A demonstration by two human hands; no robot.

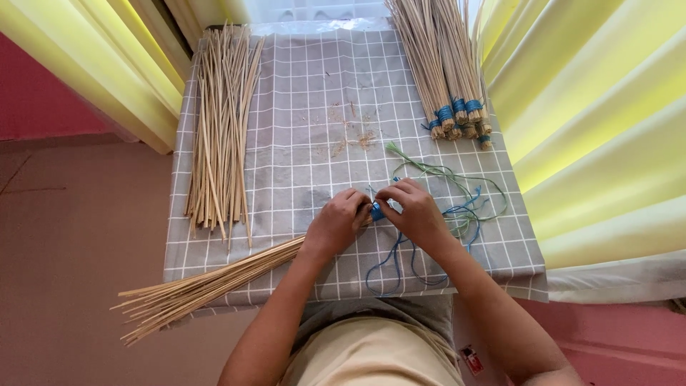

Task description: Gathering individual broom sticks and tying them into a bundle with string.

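Observation:
My left hand [338, 220] grips the top end of a bundle of thin pale sticks [207, 284] that lies slanted across the table's near left edge and fans out past it. A wrap of blue string [376, 211] shows on the bundle end between my hands. My right hand [413, 207] pinches that blue string right beside the left hand. Loose blue and green strings [464, 207] trail to the right and down toward me over the grey checked cloth [314, 93].
A loose pile of sticks [221, 129] lies along the cloth's left side. Finished bundles bound with blue string [446, 71] lie at the far right. Yellow curtains [593, 107] hang on both sides. Small scraps [354, 136] dot the cloth's middle.

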